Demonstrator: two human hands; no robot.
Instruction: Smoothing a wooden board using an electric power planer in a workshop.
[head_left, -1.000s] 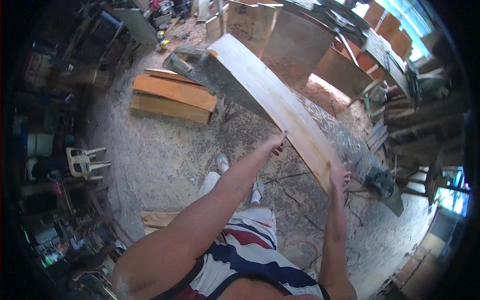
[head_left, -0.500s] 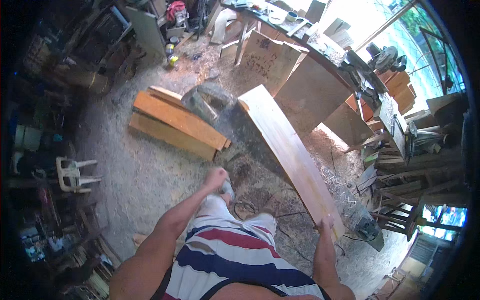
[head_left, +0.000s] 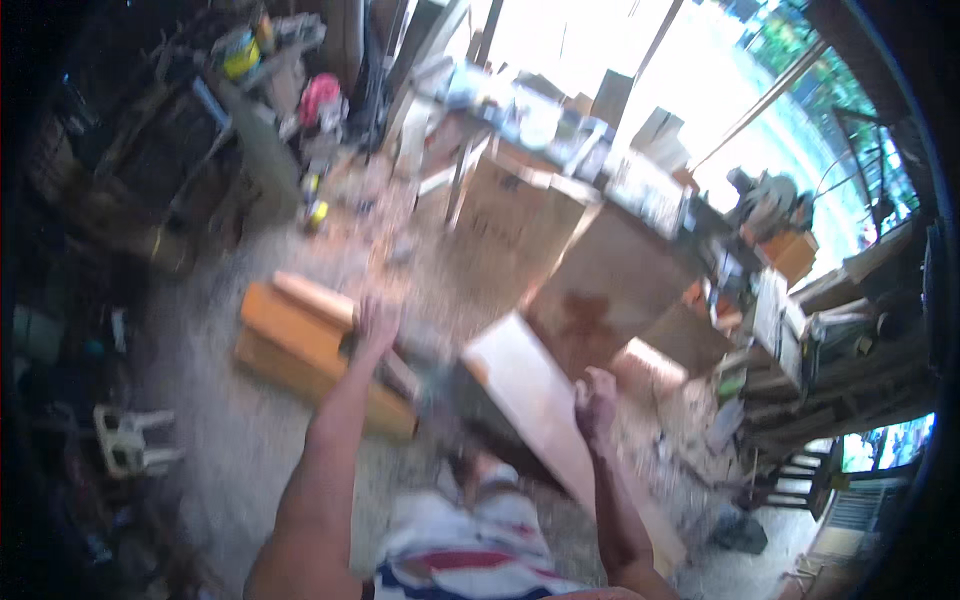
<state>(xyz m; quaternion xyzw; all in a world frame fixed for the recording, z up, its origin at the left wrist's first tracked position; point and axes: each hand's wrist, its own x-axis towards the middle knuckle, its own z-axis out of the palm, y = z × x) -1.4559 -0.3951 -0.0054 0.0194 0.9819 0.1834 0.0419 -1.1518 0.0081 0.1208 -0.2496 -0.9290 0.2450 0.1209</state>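
A long pale wooden board (head_left: 530,385) slants across the floor, its far end leaning up at the middle. My right hand (head_left: 596,400) is raised over the board's right edge, its fingers loosely curled and nothing visible in them. To the left, my left hand (head_left: 378,328) is stretched out over a stack of orange-brown boards (head_left: 305,325), beside the end of a narrower plank (head_left: 312,292). Motion smears its fingers, and whether it touches the wood cannot be made out. Behind the left wrist, a dark grey object (head_left: 405,375) is mostly hidden.
A cluttered workbench (head_left: 650,195) runs along the back, with large wooden panels (head_left: 610,285) leaning below it. A power saw (head_left: 770,200) stands at the right end. Stacked timber (head_left: 820,400) lines the right side, and a white plastic chair (head_left: 135,440) is at the left.
My right hand has left the pale board's near end and risen forward. The left hand has reached forward toward the orange-brown boards. The view has tilted up, blurring the scene.
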